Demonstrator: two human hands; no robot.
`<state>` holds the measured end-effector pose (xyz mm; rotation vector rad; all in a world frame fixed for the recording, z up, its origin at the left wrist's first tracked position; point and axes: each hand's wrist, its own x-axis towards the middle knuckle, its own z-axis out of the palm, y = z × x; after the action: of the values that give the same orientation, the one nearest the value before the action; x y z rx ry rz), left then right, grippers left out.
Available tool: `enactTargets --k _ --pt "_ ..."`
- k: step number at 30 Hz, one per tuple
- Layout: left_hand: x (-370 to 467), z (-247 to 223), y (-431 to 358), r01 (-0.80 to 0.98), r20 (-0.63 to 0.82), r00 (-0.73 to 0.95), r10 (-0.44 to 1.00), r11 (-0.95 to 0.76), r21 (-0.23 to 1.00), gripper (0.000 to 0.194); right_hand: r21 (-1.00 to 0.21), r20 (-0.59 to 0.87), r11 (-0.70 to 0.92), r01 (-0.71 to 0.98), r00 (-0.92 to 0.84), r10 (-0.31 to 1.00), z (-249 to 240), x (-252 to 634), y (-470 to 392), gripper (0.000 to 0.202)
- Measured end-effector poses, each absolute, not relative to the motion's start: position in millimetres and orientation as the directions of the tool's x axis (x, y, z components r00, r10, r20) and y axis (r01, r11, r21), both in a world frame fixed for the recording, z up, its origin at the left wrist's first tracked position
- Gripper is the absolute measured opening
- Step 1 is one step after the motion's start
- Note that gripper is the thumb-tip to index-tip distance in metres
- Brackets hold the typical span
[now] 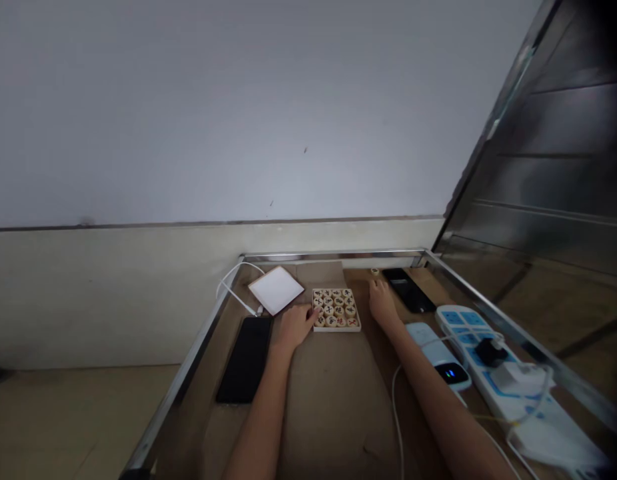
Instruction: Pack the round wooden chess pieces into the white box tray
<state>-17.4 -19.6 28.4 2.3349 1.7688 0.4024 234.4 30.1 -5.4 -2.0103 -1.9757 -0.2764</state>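
The left hand (295,327) touches, and the right hand (382,302) lies right of, the box (337,329) of xiangqi pieces (339,311) lettered black and red, both grips unclear.

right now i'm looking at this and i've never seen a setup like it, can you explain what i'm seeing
There is no machine here: the left hand and right hand belong to a person wearing a head camera, which took this single picture looking forward and down. On the brown tabletop sits a box of round pieces, with a phone to its left and a power strip at the right. The left hand is at the box's left edge; the right is near a loose piece. Whether either grips anything is unclear.
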Motion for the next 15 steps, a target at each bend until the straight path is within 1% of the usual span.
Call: enactTargets --k 3,5,6,8,10,12,13,15 --pt "-16 30 -20 0.911 0.094 0.251 0.963 -0.268 0.315 0.049 -0.091 0.284 0.061 0.994 -0.033 0.958 -1 234 8 0.041" --pt "-15 31 -21 0.911 0.085 0.244 0.966 -0.258 0.323 0.049 -0.125 0.273 0.073 0.989 -0.036 0.961 5 233 -4 0.034" --pt "-15 31 -21 0.912 0.081 0.239 0.968 -0.252 0.324 0.049 -0.159 0.277 0.09 0.983 -0.043 0.96 9 233 -9 0.03" --pt "-16 31 -21 0.914 0.081 0.236 0.968 -0.249 0.32 0.048 -0.271 0.29 0.177 0.946 -0.095 0.952 17 230 -14 0.024" --pt "-16 31 -20 0.912 0.089 0.242 0.966 -0.258 0.319 0.049 -0.423 0.299 0.295 0.857 -0.175 0.938 24 227 -16 0.024" --pt "-16 30 -20 0.91 0.088 0.241 0.966 -0.257 0.325 0.05 -0.547 0.305 0.352 0.759 -0.211 0.929 29 227 -14 0.024" --pt "-16 30 -20 0.91 0.085 0.238 0.967 -0.253 0.328 0.05 -0.58 0.299 0.349 0.736 -0.206 0.932 29 228 -13 0.024" --pt "-17 29 -19 0.909 0.09 0.239 0.967 -0.255 0.33 0.05 -0.58 0.27 0.313 0.752 -0.185 0.945 28 234 -11 0.024"
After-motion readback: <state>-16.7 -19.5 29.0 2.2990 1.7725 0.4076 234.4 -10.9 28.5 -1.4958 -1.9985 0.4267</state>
